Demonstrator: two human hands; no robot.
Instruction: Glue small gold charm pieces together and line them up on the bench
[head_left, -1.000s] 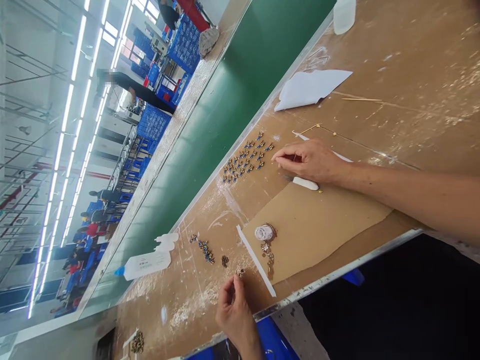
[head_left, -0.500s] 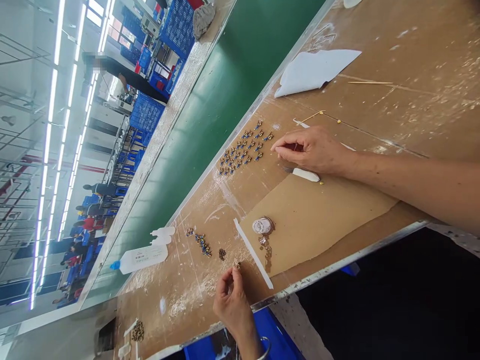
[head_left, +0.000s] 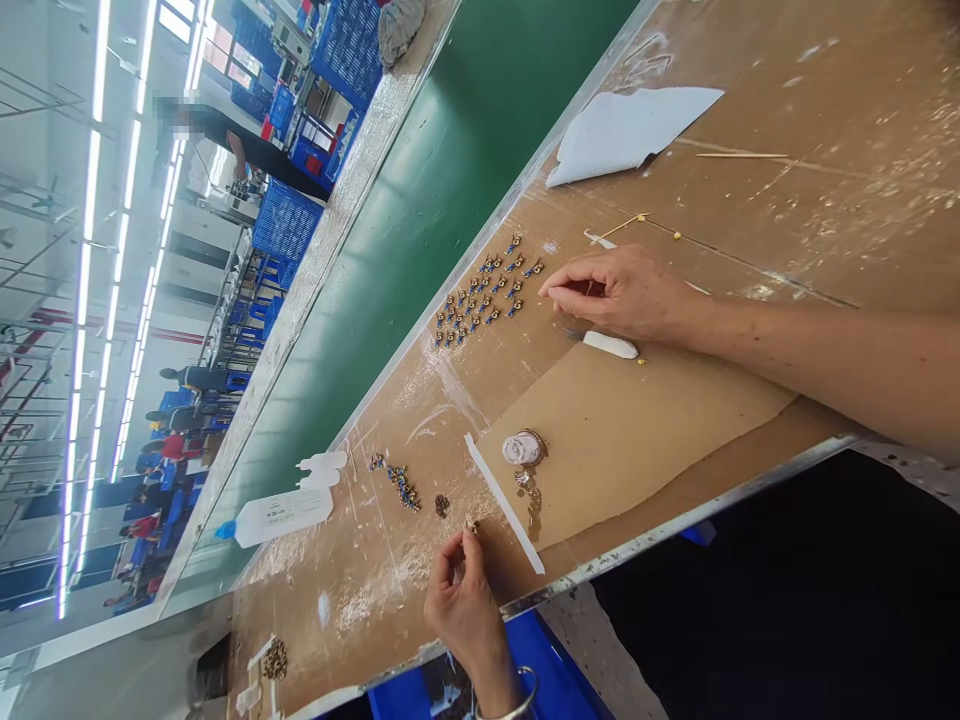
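My left hand (head_left: pixel 466 600) is at the near table edge, thumb and fingers pinched on a tiny gold piece (head_left: pixel 472 526). A small heap of blue and gold pieces (head_left: pixel 401 485) lies just beyond it. My right hand (head_left: pixel 622 292) rests on the brown tabletop (head_left: pixel 825 120) with its fingers curled together, right beside several rows of blue and gold pieces (head_left: pixel 484 290). What its fingers hold is hidden. A white stick-like tool (head_left: pixel 611 346) lies under its palm. A round glue-covered lid (head_left: pixel 524 448) sits on a cardboard sheet (head_left: pixel 645 430).
A white squeeze bottle (head_left: pixel 277 515) lies at the table's far edge beside the green conveyor belt (head_left: pixel 450 170). White paper (head_left: pixel 630 125) and a thin wooden stick (head_left: pixel 739 155) lie further right. Gold parts (head_left: pixel 275 659) sit at the near left. People work in the background.
Both hands stay almost where they were. The left hand has shifted slightly while keeping its pinch on the tiny piece; the view has drifted a little.
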